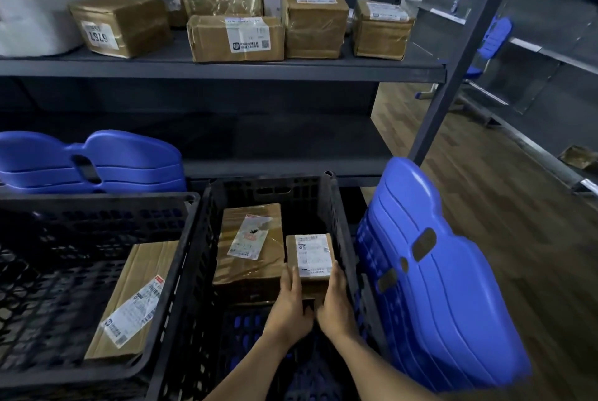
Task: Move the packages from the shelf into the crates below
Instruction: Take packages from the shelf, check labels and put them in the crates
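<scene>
"6767" on shelf package [129,20] label [98,35]

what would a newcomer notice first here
The left hand and right hand hold a small package low in the right black crate, beside a larger package. Above, taped brown boxes crowd the grey shelf; bright blue plastic panels lean at the crate's right.

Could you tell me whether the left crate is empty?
No, a flat labelled package lies inside the left crate.
</scene>
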A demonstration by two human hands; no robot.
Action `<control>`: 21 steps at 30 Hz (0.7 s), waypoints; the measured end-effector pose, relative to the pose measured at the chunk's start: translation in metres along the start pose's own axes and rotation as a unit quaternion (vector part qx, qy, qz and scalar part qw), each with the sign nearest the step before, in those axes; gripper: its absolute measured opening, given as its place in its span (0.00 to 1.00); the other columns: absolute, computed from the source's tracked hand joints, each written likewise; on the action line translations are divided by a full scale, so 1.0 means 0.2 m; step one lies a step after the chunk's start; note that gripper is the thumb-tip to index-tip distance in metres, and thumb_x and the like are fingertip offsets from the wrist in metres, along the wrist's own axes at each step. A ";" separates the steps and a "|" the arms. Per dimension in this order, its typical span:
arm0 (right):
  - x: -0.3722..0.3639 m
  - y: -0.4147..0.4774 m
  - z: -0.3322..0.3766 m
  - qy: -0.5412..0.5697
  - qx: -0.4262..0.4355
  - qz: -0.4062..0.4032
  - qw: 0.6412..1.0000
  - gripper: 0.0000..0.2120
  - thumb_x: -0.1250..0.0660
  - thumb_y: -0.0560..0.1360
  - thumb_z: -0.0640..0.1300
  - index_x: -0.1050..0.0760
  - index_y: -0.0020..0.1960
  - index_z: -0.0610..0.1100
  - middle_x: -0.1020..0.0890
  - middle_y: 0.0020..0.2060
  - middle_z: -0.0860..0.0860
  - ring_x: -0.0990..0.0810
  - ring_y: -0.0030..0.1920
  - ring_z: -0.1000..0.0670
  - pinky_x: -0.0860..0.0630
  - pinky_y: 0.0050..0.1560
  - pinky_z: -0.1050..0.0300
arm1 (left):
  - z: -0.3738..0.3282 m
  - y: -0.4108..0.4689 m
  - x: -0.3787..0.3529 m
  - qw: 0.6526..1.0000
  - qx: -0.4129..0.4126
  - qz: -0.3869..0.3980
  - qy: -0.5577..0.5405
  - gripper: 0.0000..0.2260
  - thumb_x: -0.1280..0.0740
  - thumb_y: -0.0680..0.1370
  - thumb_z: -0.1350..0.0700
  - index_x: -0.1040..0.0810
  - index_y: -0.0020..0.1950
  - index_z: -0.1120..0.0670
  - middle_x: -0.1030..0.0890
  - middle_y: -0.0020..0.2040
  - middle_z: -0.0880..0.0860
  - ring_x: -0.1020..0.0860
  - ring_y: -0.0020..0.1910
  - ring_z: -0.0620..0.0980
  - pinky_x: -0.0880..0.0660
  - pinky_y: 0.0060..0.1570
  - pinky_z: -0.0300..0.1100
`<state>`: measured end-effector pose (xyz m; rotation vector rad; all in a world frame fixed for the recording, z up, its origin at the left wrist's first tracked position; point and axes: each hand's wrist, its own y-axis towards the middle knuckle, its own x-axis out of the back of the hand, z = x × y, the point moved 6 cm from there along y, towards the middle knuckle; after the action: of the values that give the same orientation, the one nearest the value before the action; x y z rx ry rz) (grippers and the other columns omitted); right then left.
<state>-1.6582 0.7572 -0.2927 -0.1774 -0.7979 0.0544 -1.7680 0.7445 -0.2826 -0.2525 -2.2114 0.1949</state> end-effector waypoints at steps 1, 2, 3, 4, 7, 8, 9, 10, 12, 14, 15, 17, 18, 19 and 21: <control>-0.01 0.00 -0.01 0.001 -0.007 0.003 1.000 0.40 0.40 0.77 0.35 0.64 0.78 0.46 0.52 0.78 0.48 0.40 0.74 0.47 0.35 0.69 0.54 | 0.01 0.00 -0.01 1.000 0.005 -0.008 0.022 0.38 0.40 0.78 0.57 0.65 0.78 0.55 0.65 0.78 0.55 0.42 0.76 0.55 0.28 0.56 0.37; -0.02 0.00 -0.02 0.003 -0.014 0.001 1.000 0.40 0.40 0.77 0.35 0.63 0.78 0.46 0.51 0.78 0.49 0.39 0.73 0.47 0.34 0.68 0.55 | 0.01 0.00 -0.03 0.998 0.011 -0.019 0.052 0.38 0.41 0.79 0.57 0.65 0.78 0.56 0.65 0.78 0.56 0.47 0.78 0.56 0.32 0.64 0.39; -0.02 0.00 -0.03 0.003 -0.020 -0.002 1.000 0.39 0.40 0.78 0.36 0.63 0.78 0.46 0.50 0.78 0.49 0.37 0.73 0.48 0.33 0.66 0.56 | 0.02 -0.02 -0.05 0.996 0.015 -0.026 0.088 0.37 0.42 0.79 0.57 0.65 0.77 0.58 0.66 0.77 0.58 0.54 0.78 0.56 0.40 0.72 0.42; -0.04 0.00 -0.04 0.004 -0.027 -0.003 1.000 0.39 0.40 0.78 0.37 0.62 0.78 0.46 0.50 0.77 0.50 0.37 0.72 0.48 0.32 0.65 0.58 | 0.02 -0.03 -0.06 0.992 0.016 -0.026 0.120 0.36 0.43 0.80 0.57 0.66 0.77 0.60 0.67 0.77 0.58 0.58 0.78 0.56 0.47 0.75 0.44; -0.08 -0.04 -0.07 0.020 -0.057 -0.005 0.998 0.38 0.39 0.77 0.37 0.60 0.79 0.46 0.49 0.77 0.50 0.40 0.74 0.49 0.36 0.68 0.58 | 0.04 -0.06 -0.12 0.991 0.021 0.001 0.134 0.36 0.44 0.80 0.55 0.66 0.77 0.61 0.70 0.75 0.57 0.57 0.78 0.55 0.42 0.73 0.41; -0.09 -0.05 -0.08 0.033 -0.072 -0.003 0.997 0.39 0.38 0.77 0.37 0.58 0.79 0.45 0.48 0.77 0.49 0.40 0.74 0.49 0.37 0.69 0.58 | 0.04 -0.06 -0.13 0.993 0.027 0.010 0.111 0.37 0.43 0.80 0.54 0.66 0.77 0.60 0.69 0.76 0.57 0.52 0.78 0.54 0.35 0.68 0.40; -0.09 -0.06 -0.08 0.055 -0.087 -0.003 0.995 0.39 0.37 0.76 0.38 0.57 0.79 0.44 0.47 0.77 0.48 0.40 0.74 0.48 0.38 0.70 0.56 | 0.04 -0.06 -0.13 0.996 0.031 0.016 0.080 0.37 0.42 0.80 0.53 0.65 0.77 0.59 0.67 0.77 0.57 0.47 0.78 0.54 0.31 0.62 0.39; -0.10 -0.07 -0.09 0.081 -0.097 -0.006 0.992 0.38 0.36 0.76 0.38 0.55 0.79 0.43 0.44 0.76 0.47 0.38 0.73 0.47 0.37 0.70 0.55 | 0.04 -0.05 -0.13 0.998 0.033 0.023 0.051 0.38 0.41 0.79 0.52 0.65 0.78 0.58 0.67 0.77 0.56 0.42 0.76 0.54 0.29 0.57 0.40; -0.10 -0.06 -0.11 0.105 -0.108 -0.015 0.988 0.37 0.35 0.75 0.40 0.51 0.78 0.45 0.40 0.75 0.47 0.35 0.72 0.48 0.36 0.71 0.54 | 0.06 -0.06 -0.15 0.999 0.035 0.039 0.006 0.39 0.39 0.78 0.51 0.65 0.78 0.55 0.66 0.78 0.54 0.35 0.73 0.54 0.27 0.53 0.40; -0.11 -0.06 -0.14 0.087 -0.125 0.001 0.988 0.36 0.37 0.76 0.41 0.51 0.78 0.47 0.40 0.75 0.49 0.35 0.72 0.50 0.36 0.71 0.55 | 0.10 -0.07 -0.17 0.998 0.030 0.058 -0.018 0.39 0.38 0.78 0.52 0.63 0.78 0.55 0.64 0.78 0.54 0.35 0.73 0.53 0.27 0.56 0.40; -0.12 -0.07 -0.16 0.074 -0.139 0.012 0.987 0.35 0.38 0.76 0.40 0.51 0.78 0.47 0.41 0.76 0.50 0.36 0.73 0.50 0.36 0.71 0.56 | 0.12 -0.08 -0.19 0.997 0.027 0.073 -0.023 0.39 0.38 0.78 0.52 0.62 0.79 0.55 0.64 0.78 0.54 0.36 0.74 0.52 0.28 0.59 0.39; -0.15 -0.08 -0.18 0.062 -0.166 0.031 0.984 0.34 0.40 0.76 0.39 0.51 0.78 0.48 0.42 0.76 0.50 0.38 0.74 0.50 0.38 0.72 0.57 | 0.16 -0.08 -0.22 0.993 0.027 0.107 -0.030 0.41 0.36 0.78 0.51 0.62 0.78 0.56 0.64 0.78 0.55 0.38 0.75 0.52 0.31 0.63 0.39; -0.16 -0.08 -0.18 0.060 -0.173 0.036 0.982 0.35 0.40 0.76 0.39 0.51 0.78 0.49 0.43 0.77 0.50 0.38 0.74 0.50 0.38 0.72 0.56 | 0.18 -0.06 -0.24 0.992 0.024 0.119 -0.032 0.41 0.36 0.77 0.51 0.63 0.78 0.56 0.64 0.78 0.55 0.39 0.75 0.52 0.32 0.64 0.39; -0.16 -0.08 -0.18 0.053 -0.174 0.041 0.982 0.35 0.40 0.76 0.39 0.53 0.79 0.49 0.44 0.77 0.50 0.39 0.74 0.50 0.38 0.72 0.56 | 0.19 -0.05 -0.24 0.991 0.018 0.127 -0.029 0.42 0.36 0.77 0.51 0.63 0.78 0.57 0.65 0.78 0.56 0.39 0.75 0.53 0.33 0.65 0.38; -0.18 -0.05 -0.19 0.042 -0.174 0.065 0.982 0.37 0.40 0.78 0.40 0.57 0.79 0.48 0.48 0.78 0.51 0.40 0.75 0.49 0.39 0.72 0.57 | 0.21 -0.02 -0.25 0.990 0.000 0.138 -0.015 0.43 0.36 0.77 0.50 0.64 0.78 0.57 0.65 0.78 0.57 0.42 0.76 0.53 0.35 0.66 0.37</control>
<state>-1.6559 0.7385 -0.3425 -0.5596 -0.7059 0.0302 -1.7721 0.7256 -0.3457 -0.5591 -2.2006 0.3518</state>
